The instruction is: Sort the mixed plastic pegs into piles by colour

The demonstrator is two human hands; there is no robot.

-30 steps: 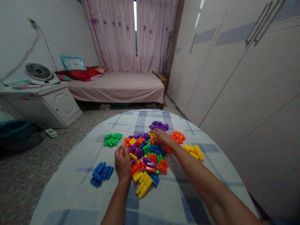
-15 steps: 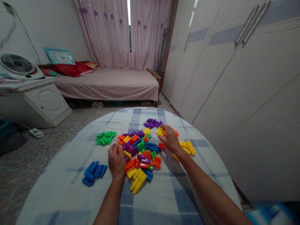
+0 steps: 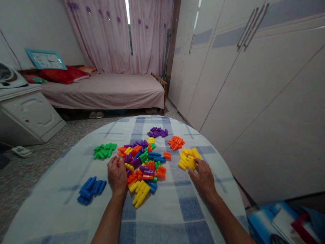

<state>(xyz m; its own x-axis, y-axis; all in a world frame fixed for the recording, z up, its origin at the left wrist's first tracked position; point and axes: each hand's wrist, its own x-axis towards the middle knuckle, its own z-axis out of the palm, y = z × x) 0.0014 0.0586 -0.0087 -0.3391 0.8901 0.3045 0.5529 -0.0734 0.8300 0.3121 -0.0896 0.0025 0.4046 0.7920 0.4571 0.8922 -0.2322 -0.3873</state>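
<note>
My left hand (image 3: 117, 175) lies at the left edge of a mixed heap of plastic toy blocks (image 3: 144, 156), its fingers curled. A bit of orange-red shows by its fingertips, but what they hold is hidden. Over on the right, my right hand (image 3: 203, 176) has its thumb and fingers around a yellow toy block (image 3: 191, 164), against the pile of yellow blocks (image 3: 187, 153). Joined yellow blocks (image 3: 141, 194) lie at the near side of the heap. A small orange block (image 3: 167, 155) sits at its right side.
Single-colour piles surround the heap: green blocks (image 3: 105, 150), blue blocks (image 3: 90, 189), purple blocks (image 3: 157, 132) and orange blocks (image 3: 176, 143). All lie on a round table with a checked cloth (image 3: 157, 234). A bed (image 3: 109, 86) stands beyond, a wardrobe (image 3: 248, 112) at right.
My right hand has carried the yellow block from above the orange pile, nearer and rightward, to the yellow pile. My left hand stays by the heap. The whole view has shifted right.
</note>
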